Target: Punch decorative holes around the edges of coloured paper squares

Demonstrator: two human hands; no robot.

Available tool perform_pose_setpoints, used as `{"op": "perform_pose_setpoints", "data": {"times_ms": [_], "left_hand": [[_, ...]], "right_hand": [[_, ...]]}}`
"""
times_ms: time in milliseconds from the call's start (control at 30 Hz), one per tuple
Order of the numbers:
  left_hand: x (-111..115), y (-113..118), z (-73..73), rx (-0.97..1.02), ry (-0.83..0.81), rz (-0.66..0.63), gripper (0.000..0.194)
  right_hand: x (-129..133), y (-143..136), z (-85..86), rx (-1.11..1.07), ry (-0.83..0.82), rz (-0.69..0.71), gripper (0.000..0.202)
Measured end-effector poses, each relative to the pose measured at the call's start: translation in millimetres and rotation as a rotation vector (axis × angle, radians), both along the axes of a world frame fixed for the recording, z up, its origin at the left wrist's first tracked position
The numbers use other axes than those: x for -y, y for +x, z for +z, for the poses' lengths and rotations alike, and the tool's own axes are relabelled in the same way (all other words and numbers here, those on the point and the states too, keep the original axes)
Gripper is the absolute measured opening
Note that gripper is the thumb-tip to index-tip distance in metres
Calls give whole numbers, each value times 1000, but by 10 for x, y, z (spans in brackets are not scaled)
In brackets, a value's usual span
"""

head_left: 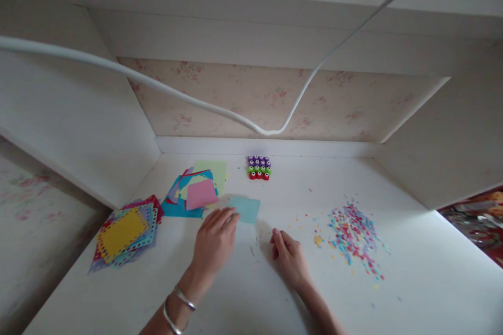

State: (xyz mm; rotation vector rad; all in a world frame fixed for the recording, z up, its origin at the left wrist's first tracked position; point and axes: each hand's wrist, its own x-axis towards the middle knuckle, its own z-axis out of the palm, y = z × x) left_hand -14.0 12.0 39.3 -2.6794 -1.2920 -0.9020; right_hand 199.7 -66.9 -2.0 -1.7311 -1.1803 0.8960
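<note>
My left hand (215, 238), with silver bangles on the wrist, reaches to a small light blue sheet of paper (248, 210) on the white tabletop. Its fingers are drawn together at the sheet's left edge and appear to pinch it. To the right of the sheet and nearer to me, my right hand (288, 255) rests curled, thumb against forefinger; anything inside it is hidden. Just left of the blue sheet lies a loose pile of coloured paper, with a pink sheet (201, 193) on top.
At far left is a stack of sheets with punched borders, topped by a yellow sheet (122, 231). Several small purple, green and red eye-like pieces (259, 167) stand in rows at the back. Punched confetti (353, 230) is scattered at right. A white cable (220, 110) hangs across the view.
</note>
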Motion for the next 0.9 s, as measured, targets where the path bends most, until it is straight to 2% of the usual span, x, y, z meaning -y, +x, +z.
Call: {"op": "perform_pose_setpoints", "data": {"times_ms": [67,167,233,367,533,733,900], "left_hand": [[132,177,-146,-78,-88,-50,27],[231,302,-330,-108,-147,-81,26],[244,320,-375,-91,-167,-69,26],[231,319,-342,-51,-219,-53,24],[225,328,-358,-41,-232,-37,24],[222,311,-398,-26,-271,-19,21],[218,290,-382,7,-289,-27,21]], "right_hand": [[3,2,-6,-5,4,-8,58],[18,-2,-1,8,13,-3,57],[22,-3,0,32,22,9,56],[-83,60,-38,48,22,1,52],[-554,322,-64,242,80,49,38],[-1296,604,14,454,142,91,50],[-1664,654,30,582,157,181,55]]}}
